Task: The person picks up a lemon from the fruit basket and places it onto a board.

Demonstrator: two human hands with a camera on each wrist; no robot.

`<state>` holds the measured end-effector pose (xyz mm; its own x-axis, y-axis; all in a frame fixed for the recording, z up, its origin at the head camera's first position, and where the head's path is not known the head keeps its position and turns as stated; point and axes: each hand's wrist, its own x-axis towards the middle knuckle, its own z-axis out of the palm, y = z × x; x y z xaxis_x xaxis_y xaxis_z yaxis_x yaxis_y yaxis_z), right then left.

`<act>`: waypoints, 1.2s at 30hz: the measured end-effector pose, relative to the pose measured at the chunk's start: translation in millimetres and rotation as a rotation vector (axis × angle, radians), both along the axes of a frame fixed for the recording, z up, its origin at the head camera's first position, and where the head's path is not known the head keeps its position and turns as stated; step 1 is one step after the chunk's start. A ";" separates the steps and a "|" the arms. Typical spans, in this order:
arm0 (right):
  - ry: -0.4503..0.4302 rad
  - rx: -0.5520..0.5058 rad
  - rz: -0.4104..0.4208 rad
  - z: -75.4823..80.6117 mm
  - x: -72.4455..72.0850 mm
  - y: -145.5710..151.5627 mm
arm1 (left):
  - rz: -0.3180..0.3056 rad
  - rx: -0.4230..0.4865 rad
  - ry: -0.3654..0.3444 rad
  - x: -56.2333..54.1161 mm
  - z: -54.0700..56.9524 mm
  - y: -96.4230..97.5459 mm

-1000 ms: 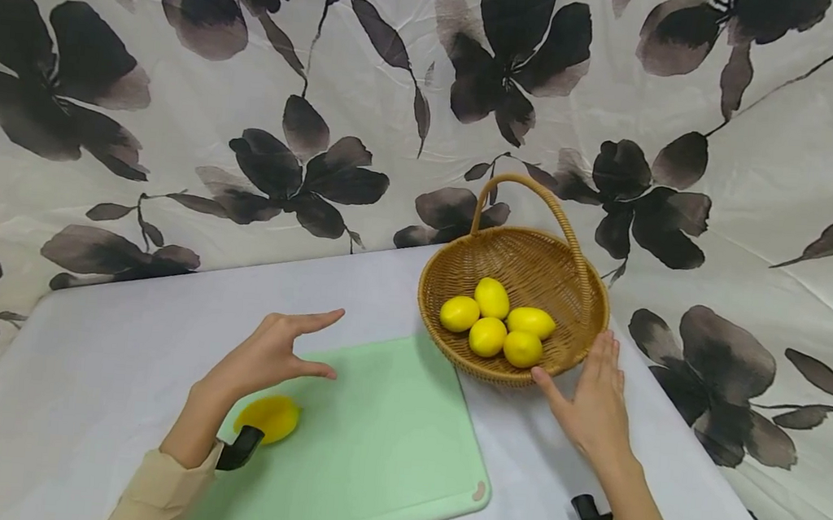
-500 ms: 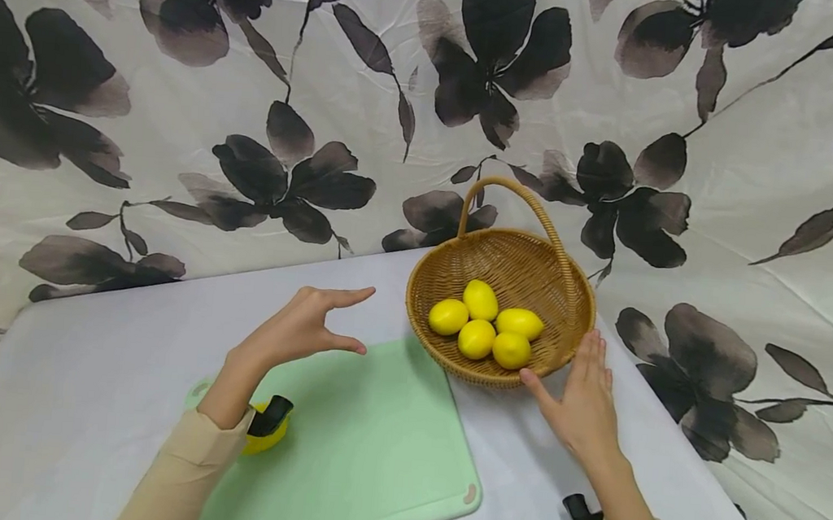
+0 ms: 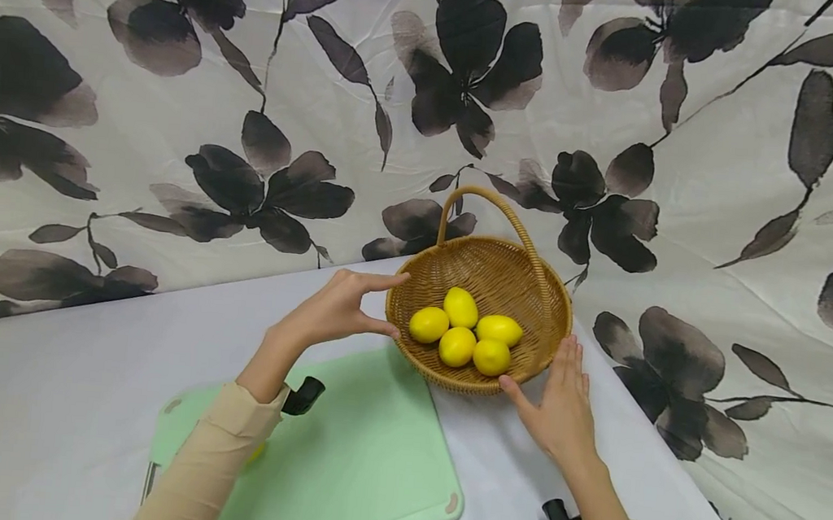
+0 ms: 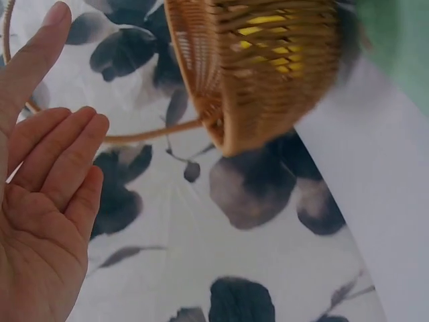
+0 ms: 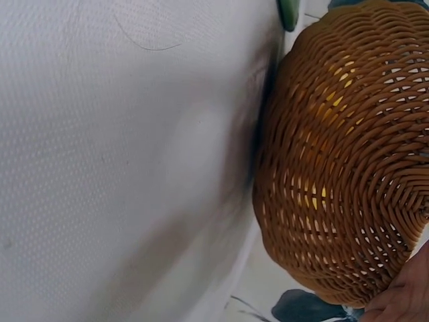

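Note:
A round wicker basket (image 3: 493, 266) with a tall handle tilts forward at the back of the table. Several yellow lemons (image 3: 457, 347) lie inside it. My left hand (image 3: 332, 309) is at the basket's left rim, thumb and fingers spread apart. In the left wrist view its palm and straight fingers (image 4: 74, 168) show beside the basket with a gap between. Along the basket's right side my right hand (image 3: 559, 410) keeps its fingers straight, with the thumb at the front rim. The right wrist view shows a bit of that hand (image 5: 402, 295) against the woven underside.
A light green cutting board (image 3: 358, 443) lies left of the basket. On it a yellow lemon (image 3: 257, 452) is mostly hidden by my left forearm. A thin metal strip (image 3: 148, 481) shows at the board's left edge. A floral cloth (image 3: 300, 63) hangs behind the white table.
My left hand has moved right and up across the board to the basket's left rim. The right hand has stayed at the basket. The whole head view has shifted slightly.

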<state>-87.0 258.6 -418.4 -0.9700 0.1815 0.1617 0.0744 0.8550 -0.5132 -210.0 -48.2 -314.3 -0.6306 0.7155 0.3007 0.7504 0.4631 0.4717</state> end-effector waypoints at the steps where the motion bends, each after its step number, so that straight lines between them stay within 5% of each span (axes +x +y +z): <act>1: -0.003 0.004 -0.001 -0.4 0.1 -0.1 | -0.007 -0.002 -0.005 -2.2 1.3 4.5; 10: -0.010 0.023 -0.004 -1.1 3.8 1.1 | -0.050 -0.028 -0.064 -17.0 12.1 46.7; 21: 0.001 0.033 -0.016 -3.8 1.8 3.4 | -0.074 0.005 -0.143 -36.2 12.9 91.2; 27: 0.009 0.038 -0.022 -7.1 3.8 6.9 | -0.100 0.001 -0.201 -42.7 6.5 120.0; 36: 0.008 0.045 -0.022 -8.0 5.3 9.9 | -0.148 -0.049 -0.195 -53.7 -12.3 154.7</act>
